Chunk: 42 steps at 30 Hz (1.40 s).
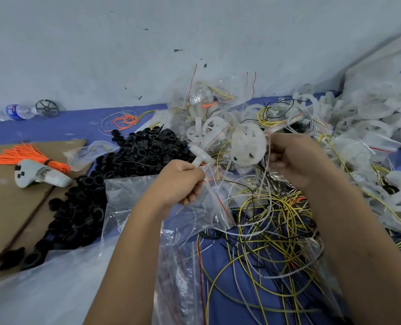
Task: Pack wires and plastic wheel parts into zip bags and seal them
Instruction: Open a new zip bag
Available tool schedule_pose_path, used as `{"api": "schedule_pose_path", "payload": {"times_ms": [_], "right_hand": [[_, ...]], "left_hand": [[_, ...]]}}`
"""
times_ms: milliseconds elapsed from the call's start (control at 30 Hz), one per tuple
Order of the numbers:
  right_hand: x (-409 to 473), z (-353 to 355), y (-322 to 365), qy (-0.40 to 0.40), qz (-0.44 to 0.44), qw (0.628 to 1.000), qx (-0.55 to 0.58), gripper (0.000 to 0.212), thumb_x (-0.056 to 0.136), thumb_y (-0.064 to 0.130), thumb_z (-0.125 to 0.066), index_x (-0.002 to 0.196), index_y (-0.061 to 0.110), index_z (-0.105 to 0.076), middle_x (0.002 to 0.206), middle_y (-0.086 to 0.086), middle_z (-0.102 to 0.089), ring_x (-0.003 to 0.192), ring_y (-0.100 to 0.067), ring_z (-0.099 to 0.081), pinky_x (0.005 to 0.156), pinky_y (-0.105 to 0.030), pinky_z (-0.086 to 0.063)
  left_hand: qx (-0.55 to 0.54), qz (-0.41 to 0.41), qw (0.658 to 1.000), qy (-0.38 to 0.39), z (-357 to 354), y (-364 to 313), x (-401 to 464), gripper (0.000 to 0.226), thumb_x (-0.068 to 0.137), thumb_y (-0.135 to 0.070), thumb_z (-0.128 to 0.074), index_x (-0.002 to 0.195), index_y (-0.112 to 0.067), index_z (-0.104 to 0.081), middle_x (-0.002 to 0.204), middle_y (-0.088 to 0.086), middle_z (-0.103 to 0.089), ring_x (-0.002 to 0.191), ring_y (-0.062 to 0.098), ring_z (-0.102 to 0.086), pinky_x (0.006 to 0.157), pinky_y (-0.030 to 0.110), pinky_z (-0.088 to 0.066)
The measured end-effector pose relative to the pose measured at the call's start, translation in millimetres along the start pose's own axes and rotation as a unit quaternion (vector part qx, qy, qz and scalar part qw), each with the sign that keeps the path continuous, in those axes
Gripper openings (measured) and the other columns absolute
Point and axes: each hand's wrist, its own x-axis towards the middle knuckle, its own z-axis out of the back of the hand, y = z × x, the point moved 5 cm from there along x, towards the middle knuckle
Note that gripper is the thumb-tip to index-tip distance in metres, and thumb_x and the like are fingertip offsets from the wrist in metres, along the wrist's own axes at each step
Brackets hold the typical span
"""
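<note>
2 hands (180,181), 1 zip bag (214,207)

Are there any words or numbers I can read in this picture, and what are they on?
None can be read.
Water bottle: blue label, print too blurred.
White controller: a label with marks on it, too small to read.
White sack: a blue printed outline at the frame's edge, no letters visible.
</note>
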Motion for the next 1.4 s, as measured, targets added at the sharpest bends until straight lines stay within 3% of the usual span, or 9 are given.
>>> {"api": "schedule_pose_path", "payload": {"times_ms": [133,233,367,567,767,900,1067,1233,1400], "right_hand": [[-7.8,6.0,11.4,-0.055,0.05,0.993,-0.09,0.019,0.091,0.023,-0.073,0.086,0.007,-0.067,0.068,-0.006,-0.066,0.05,-0.011,-0.05,0.041,-0.02,-0.036],[-18.7,3.0,35.5,-0.106,0.2,0.89,-0.395,0.013,0.088,0.031,-0.075,0.083,0.02,-0.074,0.071,0.001,-0.073,0.055,-0.008,-0.062,0.053,-0.024,-0.045],[-32.3,-10.5,53.0,-0.06,0.293,0.851,-0.432,0.003,0.085,0.028,-0.078,0.087,0.026,-0.076,0.073,0.008,-0.072,0.06,-0.001,-0.062,0.055,-0.009,-0.045],[-25.5,-23.6,42.0,0.036,0.184,0.98,-0.072,0.022,0.095,0.019,-0.066,0.084,0.001,-0.068,0.07,-0.012,-0.071,0.056,-0.02,-0.057,0.05,-0.025,-0.046],[-17.7,-26.7,11.5,0.033,0.013,0.997,-0.074,0.029,0.097,0.033,-0.064,0.096,0.004,-0.063,0.06,-0.006,-0.067,0.046,-0.012,-0.048,0.041,-0.02,-0.037],[-14.5,-32.1,1.5,0.065,-0.012,0.995,-0.075,0.027,0.099,0.037,-0.06,0.089,0.011,-0.061,0.056,-0.003,-0.061,0.048,-0.014,-0.048,0.043,-0.022,-0.037],[-11.5,-48.7,-17.4,0.11,-0.021,0.986,-0.123,0.028,0.1,0.039,-0.058,0.096,0.012,-0.065,0.053,0.001,-0.055,0.046,-0.011,-0.047,0.052,-0.024,-0.037],[-9.3,-47.5,-17.4,0.101,-0.019,0.991,-0.083,0.023,0.1,0.035,-0.06,0.092,0.013,-0.061,0.048,0.004,-0.039,0.039,-0.011,-0.034,0.039,-0.019,-0.031],[-6.2,-19.7,-5.7,-0.029,0.026,0.999,-0.024,0.017,0.099,0.02,-0.063,0.087,0.008,-0.058,0.054,0.002,-0.04,0.042,-0.013,-0.03,0.039,-0.023,-0.026]], "left_hand": [[-0.01,-0.012,1.0,-0.009,5.2,-2.5,-0.2,0.031,0.095,-0.011,-0.056,0.064,-0.012,-0.057,0.053,0.004,-0.056,0.04,0.014,-0.045,0.039,0.019,-0.035],[-0.009,-0.02,1.0,-0.013,8.4,-3.9,-0.8,0.029,0.094,-0.011,-0.056,0.065,-0.011,-0.057,0.053,0.004,-0.056,0.04,0.013,-0.045,0.039,0.019,-0.035],[-0.015,-0.021,0.999,-0.018,11.5,-3.9,-2.2,0.027,0.094,-0.011,-0.056,0.067,-0.01,-0.058,0.055,0.005,-0.056,0.041,0.013,-0.045,0.038,0.02,-0.035],[-0.033,-0.025,0.999,-0.022,14.8,-5.0,-4.5,0.031,0.095,-0.011,-0.055,0.064,-0.01,-0.056,0.055,0.005,-0.056,0.042,0.014,-0.044,0.039,0.02,-0.034],[-0.015,-0.023,0.999,-0.025,18.6,-0.5,-3.7,0.03,0.096,-0.012,-0.056,0.066,-0.011,-0.056,0.056,0.004,-0.058,0.046,0.015,-0.046,0.041,0.022,-0.036],[-0.033,-0.114,0.989,-0.092,22.8,-14.8,-5.8,0.015,0.095,-0.031,-0.069,0.09,-0.018,-0.066,0.082,-0.003,-0.068,0.065,0.007,-0.059,0.057,0.022,-0.048],[-0.039,-0.211,0.977,0.012,-2.8,-36.8,-15.0,0.08,0.063,-0.058,-0.084,0.136,-0.046,-0.053,0.132,-0.013,-0.061,0.117,0.001,-0.062,0.091,0.025,-0.057],[0.041,-0.26,0.963,-0.056,-14.2,-43.2,-16.5,0.057,0.073,-0.031,-0.092,0.123,-0.03,-0.065,0.109,-0.011,-0.066,0.101,0.007,-0.066,0.087,0.032,-0.057],[0.005,-0.229,0.973,-0.028,1.0,-33.1,-12.1,0.054,0.074,-0.039,-0.084,0.124,-0.036,-0.065,0.105,-0.006,-0.07,0.094,0.012,-0.068,0.084,0.028,-0.056]]}}
